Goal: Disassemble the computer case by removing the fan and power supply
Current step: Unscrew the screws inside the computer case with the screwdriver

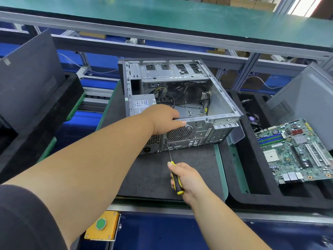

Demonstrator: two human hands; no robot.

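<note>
1. Centrally: open computer case (212,98) on its side on a dark mat (189,165), rear panel facing the viewer, side cover off, cavity mostly bare apart from loose cables.
2. Right of the case: black tray (252,177) carrying a motherboard (295,150); a purple-hubbed fan, partly hidden, just behind that board.
3. Inside the case, at its left rear corner: power supply (144,105), label up, apparently not yet out.
4. On the rear panel: round fan grille (180,132); whether a fan sits behind it, impossible to tell.
5. Below and left of that grille: tip of the screwdriver (175,175) set against the panel, probably on a screw, though the screw itself too small to make out.
6. For the step in hand, likely loosening a rear-panel screw: shaft kept square to the panel, firm inward pressure before turning, case pinned down against twisting.
7. Left hand (165,120): fingers curled over the top edge of the rear panel, clamped on the metal, bracing the case.
8. Right hand (187,179): wrapped tight around the yellow-and-black screwdriver handle, near the front edge of the mat.
</note>
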